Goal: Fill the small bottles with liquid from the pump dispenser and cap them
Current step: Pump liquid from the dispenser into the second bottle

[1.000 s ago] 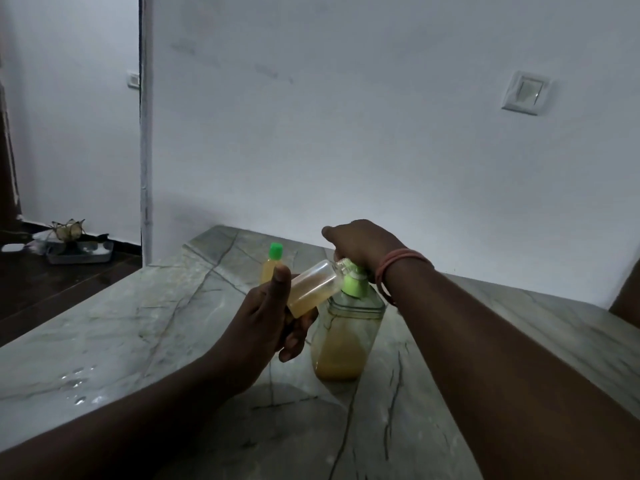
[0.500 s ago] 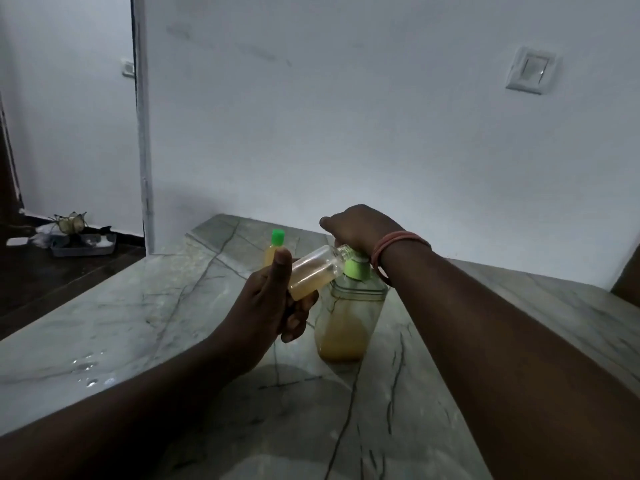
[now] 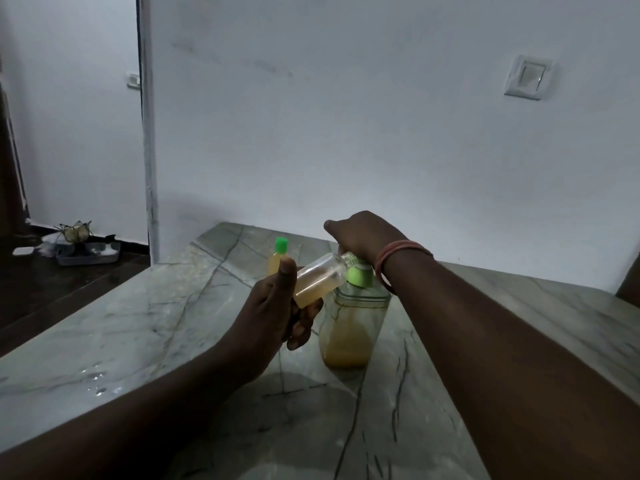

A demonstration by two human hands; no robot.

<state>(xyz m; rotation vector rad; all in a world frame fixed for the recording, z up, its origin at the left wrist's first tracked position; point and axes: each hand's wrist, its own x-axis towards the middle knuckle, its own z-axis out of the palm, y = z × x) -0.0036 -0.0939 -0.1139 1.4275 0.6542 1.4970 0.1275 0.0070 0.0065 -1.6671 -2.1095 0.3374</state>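
The left hand grips the small bottle, thumb up along its near side, tilted with its open neck against the nozzle under the right hand. The right hand rests curled over the green pump head of the pump dispenser; whether it grips or only presses cannot be told.

Compared with 1 second ago, the right hand sits slightly higher over the pump head and the bottle is tilted a little less steeply. The yellow liquid level in the bottle looks little changed, at roughly half. Judgement: 1 pump stroke has ended and another is due; filling continues.

Beyond the left thumb stands 1 capped bottle, already filled. The bottle in hand has no cap yet.
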